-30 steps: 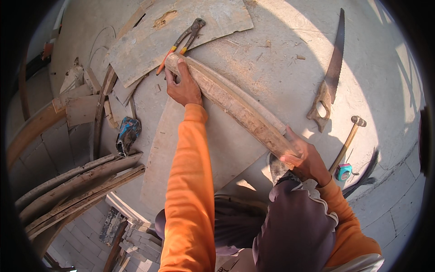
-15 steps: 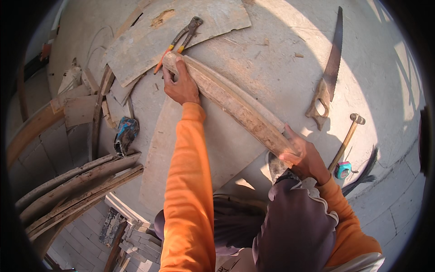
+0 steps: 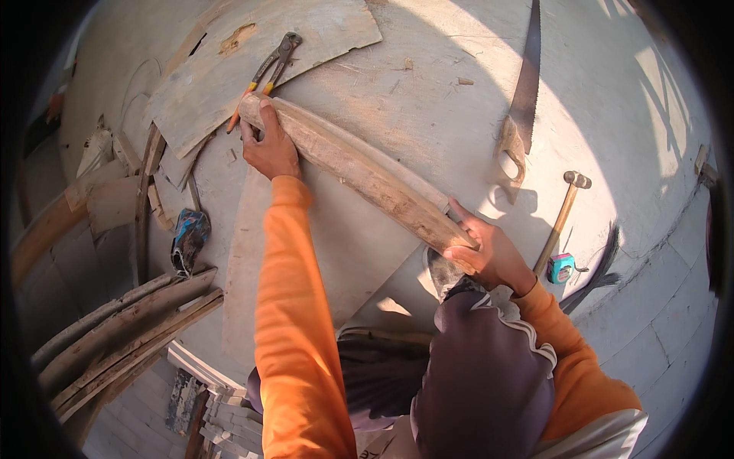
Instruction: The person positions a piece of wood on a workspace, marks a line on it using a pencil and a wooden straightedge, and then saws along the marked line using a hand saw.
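Observation:
A long, worn piece of lumber [image 3: 355, 174] slants across the middle of the view, from upper left down to lower right. It looks like two boards lying face to face. My left hand [image 3: 271, 145] is closed round its far left end, thumb on top, with the fingers partly hidden beneath. At the near right end my right hand [image 3: 489, 249] grips it, thumb above. Just beyond the left end lie pincers [image 3: 281, 57] with orange and yellow handles, partly covered by the wood. A thin flat sheet [image 3: 329, 245] lies on the floor below the lumber.
A handsaw [image 3: 524, 99], a hammer [image 3: 562, 218], a teal tape measure [image 3: 561, 268] and dark bristles [image 3: 600, 268] lie on the right. Stacked curved boards [image 3: 126, 329] and a blue-black crumpled item [image 3: 190, 237] are at left. A plywood sheet [image 3: 313, 34] lies at the far side.
The whole scene has shifted left in the view, with the floor tools moving alike. Both hands keep their grip on the lumber, which holds nearly the same slant.

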`<state>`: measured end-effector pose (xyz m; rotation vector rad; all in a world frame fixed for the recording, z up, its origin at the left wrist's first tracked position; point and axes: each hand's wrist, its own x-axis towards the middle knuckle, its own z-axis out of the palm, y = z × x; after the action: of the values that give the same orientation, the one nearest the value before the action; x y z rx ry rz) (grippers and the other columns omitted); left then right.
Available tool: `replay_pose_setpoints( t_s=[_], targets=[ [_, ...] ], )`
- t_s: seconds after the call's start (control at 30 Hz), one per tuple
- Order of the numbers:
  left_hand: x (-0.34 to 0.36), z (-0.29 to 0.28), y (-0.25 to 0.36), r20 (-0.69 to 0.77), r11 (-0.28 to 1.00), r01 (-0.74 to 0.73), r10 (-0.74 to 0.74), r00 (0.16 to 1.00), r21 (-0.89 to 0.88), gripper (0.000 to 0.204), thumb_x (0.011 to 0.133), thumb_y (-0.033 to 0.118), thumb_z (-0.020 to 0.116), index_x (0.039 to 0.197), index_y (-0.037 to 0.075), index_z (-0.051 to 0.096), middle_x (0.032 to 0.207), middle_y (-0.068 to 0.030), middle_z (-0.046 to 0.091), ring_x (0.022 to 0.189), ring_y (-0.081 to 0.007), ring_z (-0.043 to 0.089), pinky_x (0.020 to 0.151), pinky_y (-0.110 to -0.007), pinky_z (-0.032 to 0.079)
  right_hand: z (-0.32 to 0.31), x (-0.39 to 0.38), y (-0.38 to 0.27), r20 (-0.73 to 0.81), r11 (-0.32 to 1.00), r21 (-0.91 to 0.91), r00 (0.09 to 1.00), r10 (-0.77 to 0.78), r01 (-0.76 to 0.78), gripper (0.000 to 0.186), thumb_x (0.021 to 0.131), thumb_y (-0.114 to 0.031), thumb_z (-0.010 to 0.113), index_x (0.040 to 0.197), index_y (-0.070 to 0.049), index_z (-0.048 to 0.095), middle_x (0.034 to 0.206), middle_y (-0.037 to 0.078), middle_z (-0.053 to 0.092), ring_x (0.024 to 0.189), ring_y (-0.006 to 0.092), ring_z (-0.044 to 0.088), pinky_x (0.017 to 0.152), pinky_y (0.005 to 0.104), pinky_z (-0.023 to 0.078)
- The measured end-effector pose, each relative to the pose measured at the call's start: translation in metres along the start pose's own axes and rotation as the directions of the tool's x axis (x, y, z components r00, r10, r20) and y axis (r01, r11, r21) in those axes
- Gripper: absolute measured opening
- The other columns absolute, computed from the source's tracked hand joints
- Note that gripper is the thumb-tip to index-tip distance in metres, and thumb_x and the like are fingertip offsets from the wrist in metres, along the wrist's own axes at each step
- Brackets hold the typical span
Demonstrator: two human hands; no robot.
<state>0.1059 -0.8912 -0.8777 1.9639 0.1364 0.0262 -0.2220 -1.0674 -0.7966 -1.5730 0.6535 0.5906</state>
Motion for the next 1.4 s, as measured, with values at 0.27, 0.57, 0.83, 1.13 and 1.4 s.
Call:
replay_pose_setpoints(
  t_s=[0.27,0.57,0.83,1.13,1.4],
  targets=[
    [0.0,-0.004,-0.008,-0.026,0.986,-0.01,0.014,1.0,0.168,0.074,0.099,0.05,0.066,0.141,-0.01,0.055,0.131,-0.0254,0.066,0.115,-0.0299,0.066,0.103,-0.038,0.049,0.009,-0.002,0.012,-0.034,0.994,-0.103,0.999,-0.028,0.025,0.088,0.092,-0.027,0.072,0.165,-0.014,0.025,0.138,0.03,0.059,0.131,0.044,0.056,0.112,0.0457,0.043],
    [-0.047,0.018,0.025,-0.266,0.933,-0.02,0.122,0.956,0.358,0.063,0.106,0.047,0.05,0.142,-0.004,0.053,0.146,-0.0246,0.047,0.134,-0.0387,0.046,0.115,-0.048,0.038,0.015,0.001,0.019,-0.024,0.992,-0.115,0.999,0.044,-0.047,0.089,0.092,-0.027,0.072,0.166,-0.019,0.024,0.143,0.029,0.054,0.134,0.0446,0.052,0.116,0.0467,0.042],
    [-0.096,0.025,0.008,-0.057,0.838,-0.26,0.325,0.944,0.48,0.056,0.111,0.034,0.04,0.147,-0.007,0.048,0.155,-0.0258,0.041,0.144,-0.04,0.039,0.121,-0.052,0.03,-0.003,-0.021,0.027,-0.252,0.989,-0.07,0.957,-0.147,0.133,0.072,0.097,-0.027,0.069,0.16,-0.012,0.037,0.127,0.024,0.062,0.109,0.0348,0.064,0.097,0.0427,0.05],
    [-0.1,0.028,0.02,-0.078,0.891,-0.267,0.316,0.945,0.368,0.052,0.111,0.028,0.04,0.146,-0.009,0.049,0.156,-0.0252,0.04,0.146,-0.0386,0.038,0.121,-0.048,0.034,-0.105,-0.099,0.227,-0.837,0.824,-0.283,0.546,0.038,-0.491,0.032,0.098,-0.03,0.067,0.106,0.0,0.061,0.092,0.019,0.064,0.088,0.0345,0.062,0.082,0.0434,0.05],
    [-0.099,0.028,0.014,-0.113,0.908,-0.252,0.304,0.946,0.334,0.049,0.11,0.025,0.045,0.145,-0.008,0.051,0.156,-0.0246,0.04,0.146,-0.0387,0.039,0.12,-0.046,0.036,-0.087,-0.085,0.239,-0.88,0.937,-0.181,0.474,-0.019,-0.299,0.021,0.102,-0.019,0.054,0.104,0.002,0.057,0.081,0.017,0.064,0.076,0.0302,0.062,0.074,0.0414,0.05]
  ],
)
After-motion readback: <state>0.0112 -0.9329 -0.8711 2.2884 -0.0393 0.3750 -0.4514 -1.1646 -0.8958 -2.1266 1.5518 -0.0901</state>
